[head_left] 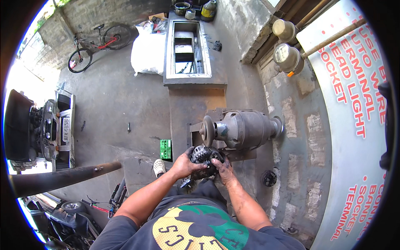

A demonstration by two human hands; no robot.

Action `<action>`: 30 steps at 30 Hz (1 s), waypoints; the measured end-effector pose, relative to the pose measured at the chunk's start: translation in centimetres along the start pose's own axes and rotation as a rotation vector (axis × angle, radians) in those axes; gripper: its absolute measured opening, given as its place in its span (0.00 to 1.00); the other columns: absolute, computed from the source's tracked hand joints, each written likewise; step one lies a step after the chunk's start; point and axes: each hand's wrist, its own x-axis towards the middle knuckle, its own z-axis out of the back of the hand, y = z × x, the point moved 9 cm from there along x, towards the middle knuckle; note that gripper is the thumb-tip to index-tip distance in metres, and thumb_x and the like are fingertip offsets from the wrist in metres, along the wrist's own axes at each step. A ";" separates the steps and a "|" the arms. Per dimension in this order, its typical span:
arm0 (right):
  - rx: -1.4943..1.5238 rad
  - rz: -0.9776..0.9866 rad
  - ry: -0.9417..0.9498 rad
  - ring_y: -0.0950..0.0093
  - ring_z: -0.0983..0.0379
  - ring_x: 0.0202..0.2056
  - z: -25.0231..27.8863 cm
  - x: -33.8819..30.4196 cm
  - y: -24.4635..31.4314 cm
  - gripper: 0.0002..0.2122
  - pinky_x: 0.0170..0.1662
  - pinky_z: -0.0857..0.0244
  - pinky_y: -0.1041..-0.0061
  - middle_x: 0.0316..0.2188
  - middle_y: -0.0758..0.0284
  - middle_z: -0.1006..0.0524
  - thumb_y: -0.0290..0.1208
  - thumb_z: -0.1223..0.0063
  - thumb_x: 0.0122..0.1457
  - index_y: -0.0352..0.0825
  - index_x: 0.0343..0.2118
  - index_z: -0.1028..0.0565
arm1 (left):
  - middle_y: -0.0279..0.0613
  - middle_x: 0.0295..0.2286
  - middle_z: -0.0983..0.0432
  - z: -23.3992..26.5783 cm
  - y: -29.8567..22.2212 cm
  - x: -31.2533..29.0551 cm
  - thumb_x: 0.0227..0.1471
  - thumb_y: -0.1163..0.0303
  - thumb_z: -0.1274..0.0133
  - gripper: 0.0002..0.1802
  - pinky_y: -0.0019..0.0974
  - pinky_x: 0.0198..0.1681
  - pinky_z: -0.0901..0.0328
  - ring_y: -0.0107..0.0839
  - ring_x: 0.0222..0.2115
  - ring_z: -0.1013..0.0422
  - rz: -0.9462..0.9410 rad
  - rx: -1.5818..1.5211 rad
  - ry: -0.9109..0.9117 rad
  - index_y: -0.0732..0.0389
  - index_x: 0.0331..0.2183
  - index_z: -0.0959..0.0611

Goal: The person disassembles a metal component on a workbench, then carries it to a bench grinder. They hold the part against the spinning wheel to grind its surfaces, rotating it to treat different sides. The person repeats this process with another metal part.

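Both of my hands grip an alternator (pixel 201 155), a dark, finned, round metal part, in front of my waist. My left hand (pixel 184 165) wraps its left side, thumb across the near face. On the right side, my right hand (pixel 225 170) holds it with the thumb pressed on the front; the other fingers are partly hidden behind it. Just beyond the part stands the wheel (pixel 207 131) of a grey bench grinder (pixel 246 129). The alternator's top is at or very near the wheel's lower edge; I cannot tell whether they touch.
A green box (pixel 166 149) sits left of the bench. Another dark round part (pixel 269 178) lies at right, by the wall. Ahead stands a grey counter with a framed opening (pixel 166 50), beside a white sack (pixel 149 52). A thick pole (pixel 66 177) juts in from the left; a bicycle (pixel 100 46) leans farther back.
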 end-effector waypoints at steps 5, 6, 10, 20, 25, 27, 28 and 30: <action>0.088 -0.151 -0.040 0.70 0.20 0.50 -0.6 0.8 -0.4 0.29 0.58 0.26 0.66 0.51 0.62 0.18 0.44 0.31 0.58 0.32 0.59 0.23 | 0.48 0.49 0.17 0.1 0.0 1.3 0.45 0.57 0.22 0.46 0.39 0.58 0.29 0.34 0.50 0.22 0.119 -0.107 0.076 0.70 0.59 0.23; 0.045 -0.105 -0.028 0.70 0.20 0.50 -0.6 0.9 -0.2 0.29 0.57 0.26 0.66 0.51 0.62 0.18 0.44 0.31 0.58 0.32 0.59 0.23 | 0.49 0.49 0.17 0.4 0.2 1.2 0.45 0.55 0.22 0.47 0.39 0.57 0.29 0.35 0.49 0.22 0.087 -0.094 0.052 0.71 0.59 0.23; -0.088 -0.067 -0.014 0.71 0.21 0.50 0.2 0.6 0.3 0.27 0.56 0.27 0.68 0.51 0.65 0.18 0.44 0.32 0.58 0.34 0.57 0.20 | 0.48 0.49 0.17 -0.1 0.8 0.2 0.47 0.58 0.22 0.45 0.39 0.57 0.29 0.33 0.48 0.22 0.065 -0.119 0.029 0.72 0.59 0.23; 0.330 -0.378 0.483 0.70 0.24 0.57 -0.6 -4.5 0.5 0.36 0.62 0.30 0.63 0.57 0.66 0.21 0.48 0.28 0.57 0.33 0.64 0.28 | 0.43 0.56 0.23 -2.1 -0.7 -0.4 0.49 0.62 0.27 0.49 0.38 0.64 0.36 0.32 0.56 0.28 -0.035 -0.333 0.640 0.69 0.66 0.31; 0.377 -0.100 0.215 0.69 0.21 0.55 -2.0 -4.3 1.2 0.26 0.62 0.29 0.63 0.54 0.68 0.19 0.39 0.33 0.64 0.35 0.62 0.26 | 0.41 0.59 0.25 -3.2 6.0 1.2 0.49 0.56 0.25 0.57 0.39 0.65 0.36 0.32 0.58 0.29 0.038 -0.609 0.433 0.67 0.70 0.37; 0.438 -0.049 0.111 0.69 0.21 0.54 -1.4 -3.9 0.8 0.25 0.61 0.28 0.63 0.54 0.68 0.18 0.39 0.33 0.64 0.35 0.61 0.25 | 0.41 0.56 0.23 -4.4 7.9 0.5 0.51 0.59 0.26 0.53 0.40 0.62 0.33 0.32 0.55 0.27 0.099 -0.654 0.412 0.67 0.69 0.36; 0.467 -0.023 0.057 0.69 0.21 0.54 -1.1 -3.8 0.7 0.24 0.61 0.28 0.62 0.53 0.68 0.18 0.39 0.34 0.65 0.36 0.61 0.25 | 0.41 0.54 0.22 -4.4 8.4 0.7 0.52 0.61 0.27 0.48 0.40 0.61 0.31 0.32 0.53 0.26 0.092 -0.522 0.316 0.67 0.67 0.33; 0.429 0.024 -0.033 0.70 0.20 0.53 -0.8 -3.4 0.8 0.21 0.60 0.27 0.62 0.53 0.67 0.18 0.39 0.38 0.68 0.35 0.60 0.24 | 0.41 0.53 0.21 -4.5 8.1 1.6 0.54 0.63 0.29 0.43 0.40 0.59 0.30 0.32 0.52 0.25 0.067 -0.596 0.200 0.67 0.65 0.29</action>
